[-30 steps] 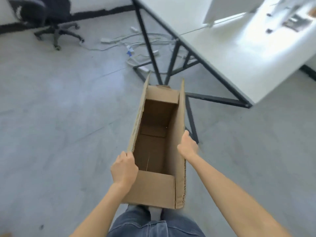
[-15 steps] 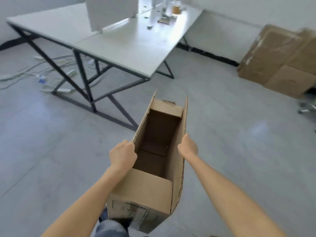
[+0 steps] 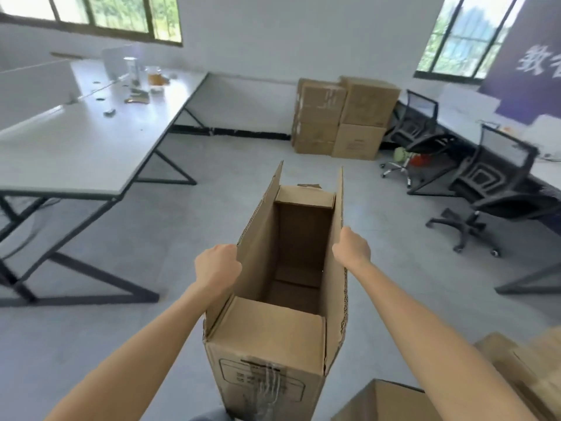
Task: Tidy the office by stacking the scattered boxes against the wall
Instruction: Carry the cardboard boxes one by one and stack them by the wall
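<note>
Both hands are closed on one open cardboard box (image 3: 267, 338), a long narrow carton held lengthwise straight out from the person. The left hand (image 3: 217, 265) grips the upright left side flap about halfway along its length, with the knuckles on the outer face. The right hand (image 3: 352, 249) grips the opposite side flap at much the same point, with the thumb raised along the flap's edge. The fingertips of both hands are hidden behind the cardboard. Between the two grips the box's inside is bare brown cardboard. The short end flap nearer the body folds inward and the far one stands at the other end. Below the grips, the near end wall carries a printed label panel and strips of clear tape. The box's underside is out of view, so I cannot tell whether it rests on anything.

Well ahead of the hands and a little to the right, a stack of closed cartons (image 3: 343, 117) stands on the grey floor (image 3: 182, 208) against the white wall (image 3: 258, 41). To the left of the left hand stands a white desk (image 3: 76, 141) on black angled legs, with small items at its far end. To the right of the right hand are two black office chairs (image 3: 498, 183), and beyond them a purple banner (image 3: 534, 56) hangs on the wall. Under the right forearm, close to the body, lie two more cardboard boxes (image 3: 385, 402), partly cut off by the picture's edge.
</note>
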A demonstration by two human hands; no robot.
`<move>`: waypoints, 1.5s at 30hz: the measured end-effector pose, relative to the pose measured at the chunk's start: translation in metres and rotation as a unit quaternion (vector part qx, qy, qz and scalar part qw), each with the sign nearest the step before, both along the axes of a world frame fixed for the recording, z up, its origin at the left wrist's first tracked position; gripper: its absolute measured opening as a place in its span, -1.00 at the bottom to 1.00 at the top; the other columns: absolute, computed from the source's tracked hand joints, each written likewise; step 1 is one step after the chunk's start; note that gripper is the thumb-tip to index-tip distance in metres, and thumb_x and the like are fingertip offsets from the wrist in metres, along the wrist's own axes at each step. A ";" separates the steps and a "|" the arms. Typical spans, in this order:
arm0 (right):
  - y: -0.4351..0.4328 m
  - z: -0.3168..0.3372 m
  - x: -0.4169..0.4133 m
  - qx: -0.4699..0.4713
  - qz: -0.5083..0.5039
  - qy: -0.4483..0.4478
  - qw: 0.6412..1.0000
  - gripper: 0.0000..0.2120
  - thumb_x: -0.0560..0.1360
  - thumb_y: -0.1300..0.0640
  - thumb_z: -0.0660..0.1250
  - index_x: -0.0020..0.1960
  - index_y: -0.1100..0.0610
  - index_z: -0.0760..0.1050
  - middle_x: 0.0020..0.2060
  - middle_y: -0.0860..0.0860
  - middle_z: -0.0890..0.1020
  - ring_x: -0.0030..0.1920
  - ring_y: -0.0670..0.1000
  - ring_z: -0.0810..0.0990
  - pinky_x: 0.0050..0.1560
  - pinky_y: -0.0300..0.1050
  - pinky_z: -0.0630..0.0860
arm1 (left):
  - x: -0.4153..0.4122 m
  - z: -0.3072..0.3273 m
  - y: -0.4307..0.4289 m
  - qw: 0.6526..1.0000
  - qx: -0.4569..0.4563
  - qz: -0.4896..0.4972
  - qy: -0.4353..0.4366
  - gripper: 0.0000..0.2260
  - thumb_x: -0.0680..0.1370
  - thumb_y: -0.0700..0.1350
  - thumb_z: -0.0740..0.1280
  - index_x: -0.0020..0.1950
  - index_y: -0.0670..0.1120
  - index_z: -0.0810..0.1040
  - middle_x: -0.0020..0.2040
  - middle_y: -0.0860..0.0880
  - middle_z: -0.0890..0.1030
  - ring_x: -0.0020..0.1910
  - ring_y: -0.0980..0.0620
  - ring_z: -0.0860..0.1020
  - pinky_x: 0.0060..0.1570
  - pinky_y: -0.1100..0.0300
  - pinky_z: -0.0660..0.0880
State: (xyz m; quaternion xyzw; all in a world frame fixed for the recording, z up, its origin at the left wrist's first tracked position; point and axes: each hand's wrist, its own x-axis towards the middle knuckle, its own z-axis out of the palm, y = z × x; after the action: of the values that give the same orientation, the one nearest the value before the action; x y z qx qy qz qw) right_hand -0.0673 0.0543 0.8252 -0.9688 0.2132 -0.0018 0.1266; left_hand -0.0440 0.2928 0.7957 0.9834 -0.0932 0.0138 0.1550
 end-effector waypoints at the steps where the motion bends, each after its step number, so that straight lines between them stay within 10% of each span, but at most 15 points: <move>1: -0.011 0.003 0.004 -0.006 -0.006 -0.006 1.000 -0.76 0.55 0.32 0.08 0.21 0.28 0.31 -0.22 0.08 0.41 -0.12 0.10 0.41 -0.18 -0.12 0.30 | 0.007 0.004 -0.010 1.000 -0.002 -0.008 -0.007 -0.72 0.44 -0.34 0.16 -0.38 -0.12 0.13 -0.38 -0.01 0.25 -0.25 -0.09 0.32 -0.43 0.22 0.09; 10: -0.097 -0.002 0.068 -0.002 -0.075 -0.017 0.997 -0.87 0.53 0.33 0.09 0.04 0.16 0.24 -0.37 -0.01 0.26 -0.40 -0.07 0.25 -0.46 -0.22 0.15 | 0.115 0.008 -0.102 0.996 -0.003 -0.074 -0.040 -0.72 0.43 -0.34 0.16 -0.38 -0.12 0.12 -0.38 -0.02 0.25 -0.39 -0.03 0.23 -0.44 0.20 0.07; 29: -0.228 -0.036 0.299 0.029 -0.124 0.023 0.992 -0.90 0.55 0.31 0.11 -0.02 0.16 0.19 -0.38 -0.04 0.20 -0.17 0.06 0.35 -0.47 -0.26 0.11 | 0.364 -0.009 -0.246 0.992 0.028 -0.124 0.002 -0.73 0.44 -0.33 0.16 -0.38 -0.12 0.13 -0.36 -0.01 0.24 -0.27 -0.09 0.32 -0.44 0.21 0.07; 36: -0.283 -0.038 0.434 0.028 -0.053 0.011 0.998 -0.73 0.54 0.31 0.09 0.24 0.29 0.34 -0.38 -0.03 0.25 -0.18 0.05 0.38 -0.33 -0.19 0.28 | 0.470 -0.006 -0.291 0.997 0.056 -0.059 -0.012 -0.72 0.44 -0.31 0.17 -0.38 -0.11 0.13 -0.38 -0.01 0.25 -0.31 -0.07 0.28 -0.44 0.19 0.08; 45: -0.306 -0.027 0.615 0.040 0.086 -0.002 0.995 -0.88 0.51 0.35 0.10 -0.06 0.20 0.18 -0.39 -0.03 0.23 -0.19 0.08 0.35 -0.46 -0.22 0.13 | 0.577 -0.007 -0.302 0.995 0.019 0.098 -0.025 -0.70 0.46 -0.33 0.17 -0.40 -0.12 0.14 -0.38 0.00 0.26 -0.26 -0.11 0.35 -0.43 0.18 0.10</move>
State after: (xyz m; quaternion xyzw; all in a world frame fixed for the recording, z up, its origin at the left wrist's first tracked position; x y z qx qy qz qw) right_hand 0.5478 -0.2517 0.7985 -0.9778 0.1283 0.0156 0.1650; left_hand 0.5332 -0.0090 0.7887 0.9900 -0.0002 0.0519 0.1314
